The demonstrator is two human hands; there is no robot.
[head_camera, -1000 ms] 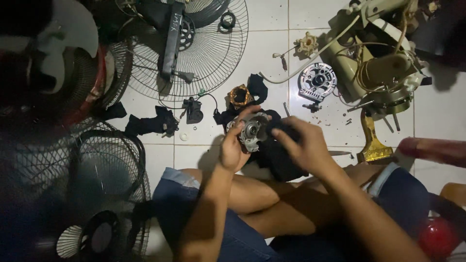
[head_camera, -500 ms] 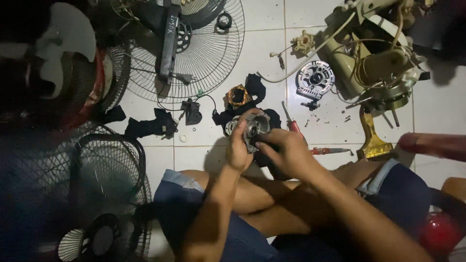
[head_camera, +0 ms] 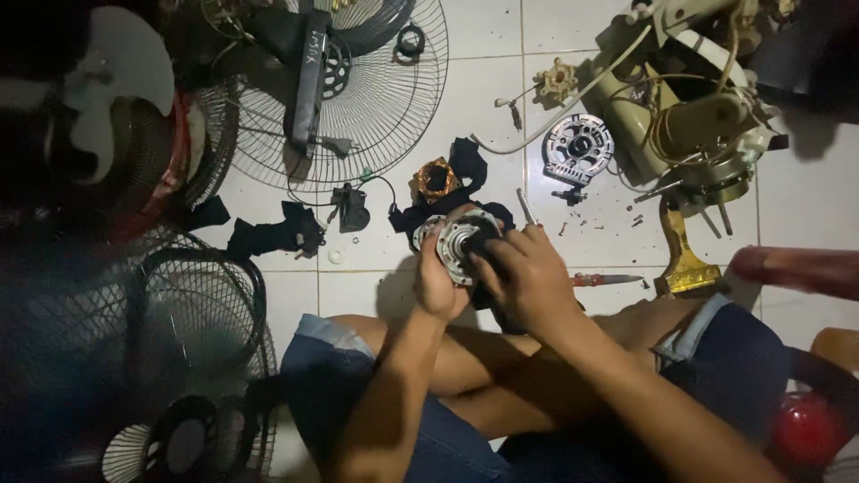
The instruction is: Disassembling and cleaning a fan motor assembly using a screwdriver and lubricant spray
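I sit cross-legged on a white tiled floor. My left hand (head_camera: 436, 282) grips the side of a round metal fan motor housing (head_camera: 461, 240) held just above my knees. My right hand (head_camera: 528, 277) covers the housing's right side, with a dark cloth (head_camera: 488, 255) pressed against it under the fingers. A copper-wound stator (head_camera: 436, 178) lies on the tiles just beyond the housing, on a black rag.
A wire fan grille (head_camera: 358, 89) lies ahead left, more grilles (head_camera: 170, 340) at my left. A metal motor cover (head_camera: 578, 146), a dismantled cream fan body (head_camera: 698, 107), a red-handled screwdriver (head_camera: 604, 280), small screws and a red object (head_camera: 805, 429) lie right.
Both hands with the motor housing shifted slightly left and nearer my body, and my right hand has turned over the housing's face with the cloth.
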